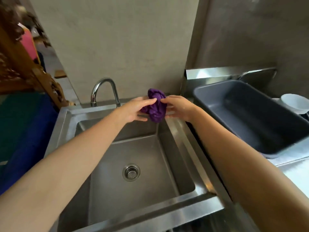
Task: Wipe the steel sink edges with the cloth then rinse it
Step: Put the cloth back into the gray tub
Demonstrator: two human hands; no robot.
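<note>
A crumpled purple cloth hangs bunched between both hands above the far right corner of the steel sink. My left hand grips the cloth from the left, thumb on top. My right hand pinches it from the right. The sink basin looks dry, with a round drain strainer in its floor. The curved chrome tap stands at the back rim, left of the hands, and no water runs from it.
A grey plastic tub sits on the steel counter to the right, with a white cup behind it. A blue and green surface and carved wooden furniture are to the left. A wall rises behind the tap.
</note>
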